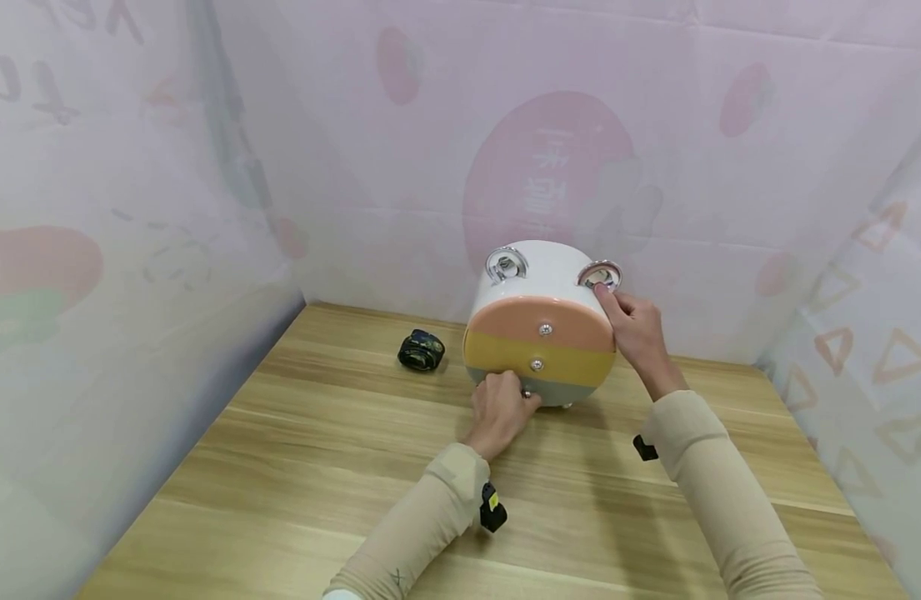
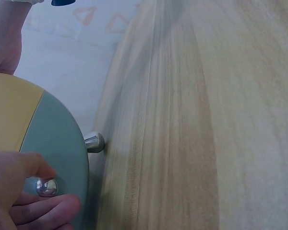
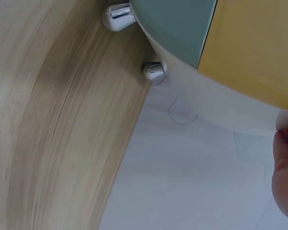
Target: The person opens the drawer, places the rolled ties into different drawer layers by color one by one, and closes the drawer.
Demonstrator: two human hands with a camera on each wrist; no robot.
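Note:
A small white round cabinet (image 1: 544, 271) stands on the wooden table (image 1: 340, 467) near the back wall. Its front has three drawers: orange (image 1: 538, 321), yellow (image 1: 538, 360) and grey-green (image 1: 565, 390), each with a silver knob. My left hand (image 1: 499, 410) pinches the knob (image 2: 46, 187) of the grey-green drawer (image 2: 57, 139). My right hand (image 1: 634, 333) holds the cabinet's upper right side, its thumb at the right silver ear ring (image 1: 599, 273). A second ring (image 1: 505, 263) sits at the upper left. Silver feet (image 3: 119, 17) rest on the table.
A dark round object (image 1: 421, 350) lies on the table left of the cabinet. Pale patterned cloth walls (image 1: 130, 208) close in the table at the left, back and right. Bare wood stretches toward me in front of the cabinet.

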